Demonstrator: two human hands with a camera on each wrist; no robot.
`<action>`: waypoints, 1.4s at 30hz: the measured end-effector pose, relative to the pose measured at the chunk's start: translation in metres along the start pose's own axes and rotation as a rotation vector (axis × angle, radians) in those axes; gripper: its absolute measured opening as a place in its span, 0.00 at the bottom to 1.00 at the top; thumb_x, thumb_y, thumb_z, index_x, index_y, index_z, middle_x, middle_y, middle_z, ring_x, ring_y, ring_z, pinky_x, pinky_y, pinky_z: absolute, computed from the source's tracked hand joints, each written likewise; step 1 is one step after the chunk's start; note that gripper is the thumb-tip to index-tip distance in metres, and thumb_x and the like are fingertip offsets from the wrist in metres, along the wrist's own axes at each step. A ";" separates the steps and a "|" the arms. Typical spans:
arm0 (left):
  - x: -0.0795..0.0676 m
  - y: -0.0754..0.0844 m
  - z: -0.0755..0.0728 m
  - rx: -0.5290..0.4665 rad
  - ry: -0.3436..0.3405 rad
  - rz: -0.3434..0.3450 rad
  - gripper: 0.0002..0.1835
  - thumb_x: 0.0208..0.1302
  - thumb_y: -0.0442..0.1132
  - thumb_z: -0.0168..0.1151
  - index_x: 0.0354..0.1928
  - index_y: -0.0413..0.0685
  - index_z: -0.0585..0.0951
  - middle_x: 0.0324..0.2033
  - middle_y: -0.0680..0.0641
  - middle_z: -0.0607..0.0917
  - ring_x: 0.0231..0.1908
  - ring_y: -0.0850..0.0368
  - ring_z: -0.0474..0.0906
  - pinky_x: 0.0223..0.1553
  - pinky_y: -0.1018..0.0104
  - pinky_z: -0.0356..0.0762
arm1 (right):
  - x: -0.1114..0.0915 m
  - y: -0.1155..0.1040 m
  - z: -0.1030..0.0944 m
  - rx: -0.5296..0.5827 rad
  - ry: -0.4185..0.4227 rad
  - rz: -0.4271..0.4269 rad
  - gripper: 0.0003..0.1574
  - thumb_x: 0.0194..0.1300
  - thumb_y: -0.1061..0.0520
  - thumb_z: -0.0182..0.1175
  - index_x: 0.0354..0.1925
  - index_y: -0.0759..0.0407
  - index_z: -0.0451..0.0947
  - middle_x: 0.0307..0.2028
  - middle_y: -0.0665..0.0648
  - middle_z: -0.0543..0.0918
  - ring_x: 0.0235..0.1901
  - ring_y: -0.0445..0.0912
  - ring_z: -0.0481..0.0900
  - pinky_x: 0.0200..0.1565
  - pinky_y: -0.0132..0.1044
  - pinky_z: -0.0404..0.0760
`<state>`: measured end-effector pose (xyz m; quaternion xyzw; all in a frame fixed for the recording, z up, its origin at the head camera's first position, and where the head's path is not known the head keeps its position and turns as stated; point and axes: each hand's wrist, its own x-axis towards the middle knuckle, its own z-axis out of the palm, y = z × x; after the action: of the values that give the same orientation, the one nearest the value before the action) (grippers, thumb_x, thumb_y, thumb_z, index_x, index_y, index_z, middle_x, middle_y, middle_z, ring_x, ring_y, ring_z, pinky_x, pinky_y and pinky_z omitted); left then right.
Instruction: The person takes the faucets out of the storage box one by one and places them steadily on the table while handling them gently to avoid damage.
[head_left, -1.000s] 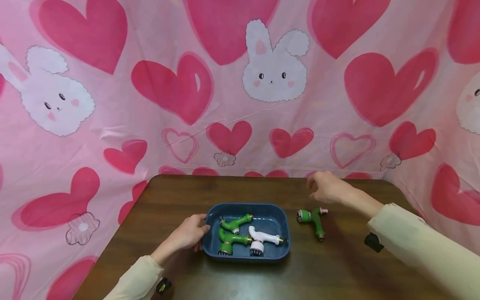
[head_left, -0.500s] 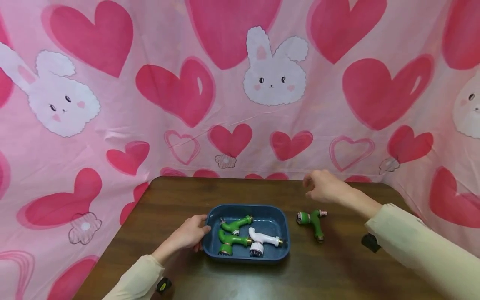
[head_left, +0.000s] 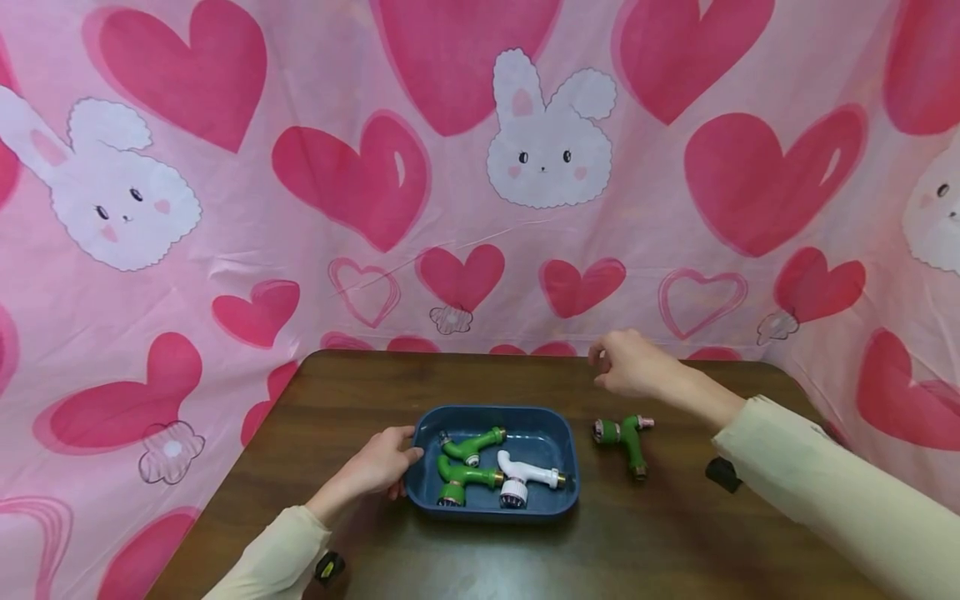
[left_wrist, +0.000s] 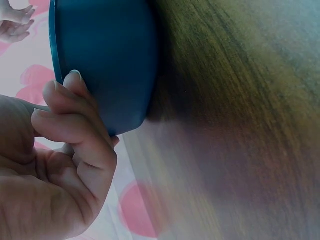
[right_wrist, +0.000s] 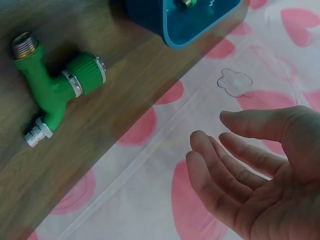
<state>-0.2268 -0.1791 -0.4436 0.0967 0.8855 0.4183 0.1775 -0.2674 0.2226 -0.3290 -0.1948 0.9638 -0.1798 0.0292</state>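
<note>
My left hand (head_left: 377,463) grips the left end of a blue plastic tray (head_left: 542,431), thumb at the rim; in the left wrist view its curled fingers press the outer wall. Inside lie a green tap (head_left: 474,448) at the back, another green tap (head_left: 468,476) in front of it, and a white tap (head_left: 528,473) with a ribbed knob to the right. A third green tap (head_left: 626,442) rests on the table right of the tray. Beyond this tap, my right hand (head_left: 633,364) hovers with loosely bent fingers and holds nothing, as the right wrist view also shows.
The dark wooden table (head_left: 360,379) has its far edge close to a pink curtain (head_left: 465,208) printed with hearts and rabbits. A dark wrist device (head_left: 330,568) sits below the left sleeve, another (head_left: 723,474) under the right one.
My right hand has drifted left, staying above the far side of the table. The left hand keeps its grip, and the tray and taps stay in place.
</note>
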 end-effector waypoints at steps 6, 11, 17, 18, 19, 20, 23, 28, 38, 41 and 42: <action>0.000 0.000 0.001 0.000 -0.004 0.002 0.29 0.80 0.33 0.56 0.75 0.24 0.63 0.17 0.43 0.81 0.10 0.56 0.74 0.16 0.63 0.78 | 0.001 -0.007 0.001 -0.001 -0.012 -0.013 0.14 0.62 0.65 0.72 0.47 0.66 0.85 0.26 0.52 0.80 0.28 0.47 0.77 0.33 0.41 0.82; 0.000 0.000 0.001 0.005 0.001 0.001 0.29 0.80 0.33 0.56 0.75 0.25 0.64 0.16 0.43 0.81 0.10 0.56 0.74 0.17 0.60 0.80 | 0.003 -0.014 0.001 0.012 -0.022 -0.025 0.15 0.62 0.66 0.72 0.48 0.66 0.85 0.25 0.53 0.80 0.27 0.47 0.77 0.31 0.40 0.82; 0.002 0.000 0.000 0.013 0.013 -0.006 0.29 0.80 0.34 0.57 0.75 0.25 0.64 0.16 0.43 0.81 0.10 0.55 0.74 0.18 0.59 0.80 | 0.006 -0.021 0.001 0.012 -0.032 -0.034 0.15 0.61 0.66 0.73 0.46 0.66 0.84 0.26 0.53 0.80 0.27 0.47 0.77 0.32 0.39 0.83; 0.002 0.000 0.001 0.012 0.014 -0.009 0.29 0.80 0.34 0.57 0.75 0.25 0.64 0.16 0.43 0.81 0.10 0.55 0.74 0.18 0.60 0.80 | 0.007 -0.023 0.001 0.009 -0.033 -0.039 0.15 0.60 0.66 0.73 0.46 0.66 0.84 0.26 0.53 0.80 0.27 0.47 0.77 0.32 0.39 0.82; 0.002 0.001 0.001 0.010 0.015 -0.011 0.29 0.80 0.34 0.57 0.75 0.25 0.64 0.17 0.43 0.81 0.10 0.55 0.74 0.18 0.60 0.80 | 0.007 -0.024 0.002 0.007 -0.035 -0.041 0.15 0.60 0.66 0.73 0.46 0.66 0.84 0.25 0.53 0.79 0.27 0.47 0.77 0.31 0.39 0.82; 0.002 0.001 0.001 0.008 0.015 -0.013 0.29 0.80 0.34 0.57 0.75 0.26 0.64 0.17 0.43 0.81 0.11 0.56 0.74 0.17 0.60 0.80 | 0.007 -0.024 0.002 0.006 -0.036 -0.048 0.15 0.60 0.66 0.74 0.46 0.66 0.84 0.25 0.53 0.79 0.26 0.47 0.77 0.31 0.39 0.81; 0.001 0.001 0.002 0.004 0.015 -0.015 0.29 0.80 0.33 0.57 0.75 0.26 0.64 0.16 0.43 0.81 0.10 0.56 0.74 0.17 0.61 0.80 | 0.008 -0.027 0.003 -0.009 -0.043 -0.068 0.16 0.59 0.67 0.74 0.46 0.66 0.84 0.24 0.52 0.78 0.26 0.47 0.76 0.31 0.39 0.81; -0.001 0.002 0.002 0.003 0.017 -0.012 0.29 0.80 0.33 0.57 0.75 0.25 0.64 0.16 0.42 0.81 0.10 0.55 0.74 0.16 0.61 0.79 | 0.010 -0.029 0.006 -0.033 -0.062 -0.079 0.17 0.58 0.65 0.76 0.46 0.65 0.85 0.25 0.51 0.78 0.27 0.46 0.77 0.32 0.38 0.81; 0.000 0.001 0.002 -0.002 0.012 -0.002 0.29 0.80 0.33 0.57 0.75 0.25 0.64 0.16 0.43 0.81 0.10 0.57 0.73 0.15 0.63 0.78 | 0.011 -0.040 0.012 -0.028 -0.077 -0.094 0.16 0.59 0.65 0.76 0.45 0.63 0.85 0.26 0.51 0.78 0.27 0.46 0.75 0.32 0.38 0.80; 0.000 0.001 0.002 -0.005 0.011 -0.002 0.29 0.80 0.33 0.57 0.75 0.25 0.64 0.16 0.43 0.81 0.10 0.56 0.73 0.16 0.62 0.79 | 0.011 -0.043 0.014 -0.041 -0.082 -0.098 0.14 0.59 0.64 0.76 0.44 0.61 0.85 0.25 0.50 0.78 0.28 0.46 0.76 0.32 0.38 0.80; 0.000 0.001 0.001 -0.006 0.012 0.000 0.29 0.80 0.33 0.57 0.75 0.25 0.64 0.16 0.43 0.81 0.10 0.56 0.73 0.16 0.61 0.79 | 0.012 -0.044 0.015 -0.046 -0.081 -0.100 0.14 0.59 0.64 0.76 0.43 0.61 0.85 0.25 0.50 0.78 0.28 0.46 0.76 0.32 0.38 0.80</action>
<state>-0.2261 -0.1774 -0.4435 0.0936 0.8853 0.4217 0.1725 -0.2600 0.1750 -0.3271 -0.2504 0.9547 -0.1508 0.0549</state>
